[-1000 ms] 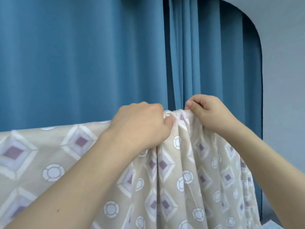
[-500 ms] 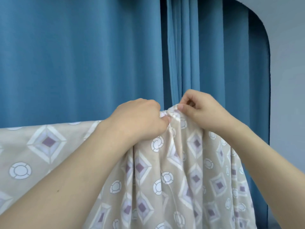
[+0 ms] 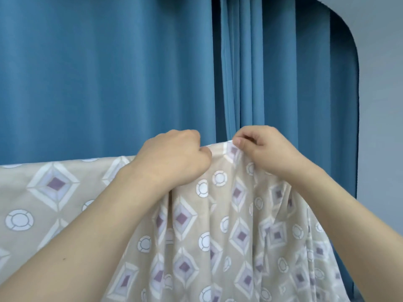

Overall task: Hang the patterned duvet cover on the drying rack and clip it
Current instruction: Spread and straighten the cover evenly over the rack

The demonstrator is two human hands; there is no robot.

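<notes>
Gripping the top edge of the patterned duvet cover (image 3: 218,225) with both hands: left hand (image 3: 174,162) curled into a fist round a bunch of cloth, right hand (image 3: 266,151) pinching the fold just beside it, thumb and fingertips closed on fabric. Hung at chest height in front of the blue curtain (image 3: 109,73), spread flat to the left, gathered into loose vertical pleats below the hands. Rack itself hidden under the cloth; no clip seen. Judged soft, thin and limp, light in small handfuls but prone to sliding off under its own hanging weight. Best taken along the top fold, close to its support, pinched through both layers.
</notes>
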